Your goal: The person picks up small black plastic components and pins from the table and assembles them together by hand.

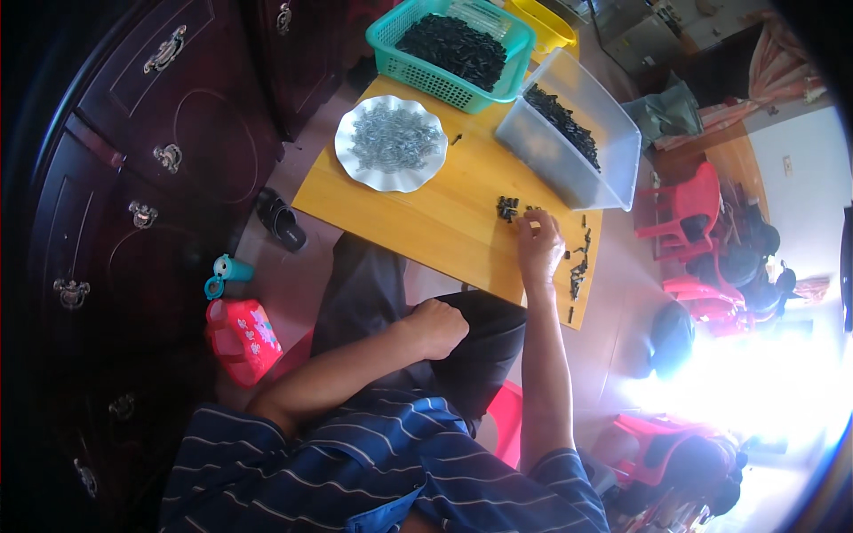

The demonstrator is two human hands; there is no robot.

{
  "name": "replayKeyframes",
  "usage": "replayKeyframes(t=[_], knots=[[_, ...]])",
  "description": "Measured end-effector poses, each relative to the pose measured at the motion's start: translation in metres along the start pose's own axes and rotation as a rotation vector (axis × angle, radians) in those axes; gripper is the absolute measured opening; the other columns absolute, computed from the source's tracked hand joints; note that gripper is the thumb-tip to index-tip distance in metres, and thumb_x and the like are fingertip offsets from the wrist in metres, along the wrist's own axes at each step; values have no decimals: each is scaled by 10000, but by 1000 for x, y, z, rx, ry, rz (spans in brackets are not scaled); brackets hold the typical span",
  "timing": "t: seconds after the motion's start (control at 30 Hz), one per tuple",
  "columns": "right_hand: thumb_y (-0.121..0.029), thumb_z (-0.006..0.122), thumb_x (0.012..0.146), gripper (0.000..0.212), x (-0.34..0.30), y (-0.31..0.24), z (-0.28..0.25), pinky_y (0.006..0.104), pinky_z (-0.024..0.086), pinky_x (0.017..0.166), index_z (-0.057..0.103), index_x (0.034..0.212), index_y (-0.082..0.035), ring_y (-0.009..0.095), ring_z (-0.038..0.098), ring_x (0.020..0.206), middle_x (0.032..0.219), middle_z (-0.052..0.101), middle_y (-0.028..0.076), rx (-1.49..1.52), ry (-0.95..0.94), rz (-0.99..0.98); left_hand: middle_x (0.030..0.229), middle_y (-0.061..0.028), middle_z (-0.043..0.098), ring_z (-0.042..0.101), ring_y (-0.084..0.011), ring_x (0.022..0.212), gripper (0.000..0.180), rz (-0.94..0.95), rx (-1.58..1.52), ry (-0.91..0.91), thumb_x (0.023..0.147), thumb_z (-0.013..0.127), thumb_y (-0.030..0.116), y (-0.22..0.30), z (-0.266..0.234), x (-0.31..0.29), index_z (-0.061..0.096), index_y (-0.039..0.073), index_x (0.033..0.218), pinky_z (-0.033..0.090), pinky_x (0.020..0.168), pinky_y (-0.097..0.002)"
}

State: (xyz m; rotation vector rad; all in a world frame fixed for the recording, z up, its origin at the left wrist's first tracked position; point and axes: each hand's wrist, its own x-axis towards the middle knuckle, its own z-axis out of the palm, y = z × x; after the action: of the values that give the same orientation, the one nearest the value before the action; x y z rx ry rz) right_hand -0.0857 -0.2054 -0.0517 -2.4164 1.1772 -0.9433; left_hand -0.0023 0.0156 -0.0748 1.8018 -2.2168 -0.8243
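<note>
My right hand (540, 251) reaches over the right part of the yellow wooden table (471, 200), fingers bent and pinched at a small black part. Just left of its fingertips lies a little cluster of small black parts (507, 209). A loose row of similar black pieces (579, 266) runs along the table's right edge. My left hand (437, 329) rests as a fist on my thigh; whatever it may hold is hidden. A white scalloped plate (350, 163) carries many small clear pieces (395, 138) at the table's left.
A teal basket (384, 60) full of black pieces stands at the back. Beside it, a clear plastic bin (613, 182) holds more of them. A yellow basin (555, 27) is behind. Dark drawers fill the left; a pink bag (249, 342) is on the floor, red chairs (684, 209) right.
</note>
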Motion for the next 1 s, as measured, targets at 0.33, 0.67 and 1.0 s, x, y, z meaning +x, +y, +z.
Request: replayKeyframes(t=[0.33,0.67,1.0], knots=[[-119,742,913,120,-36,-10,-21,267,504,634,706,993,-38,89,617,663,793,684,37,240,-7,258,871,-149,736,727,-343,856,169,-65,-9,154,854,724,230,-3,-11,3,732,65,892,560,747,-485],[-77,724,956,305,-85,-22,-39,231,546,728,578,1220,-33,90,662,769,877,720,37,950,-471,350,872,-132,698,696,-350,776,189,-38,-435,1004,820,713,11,-2,-53,2,697,47,1005,551,678,-431],[-124,722,972,329,-79,-18,-54,230,549,745,543,1231,-27,103,684,788,878,727,62,1160,-741,361,742,-117,702,702,-276,685,78,139,-1035,736,852,739,65,-6,-48,6,732,33,923,540,648,-363]])
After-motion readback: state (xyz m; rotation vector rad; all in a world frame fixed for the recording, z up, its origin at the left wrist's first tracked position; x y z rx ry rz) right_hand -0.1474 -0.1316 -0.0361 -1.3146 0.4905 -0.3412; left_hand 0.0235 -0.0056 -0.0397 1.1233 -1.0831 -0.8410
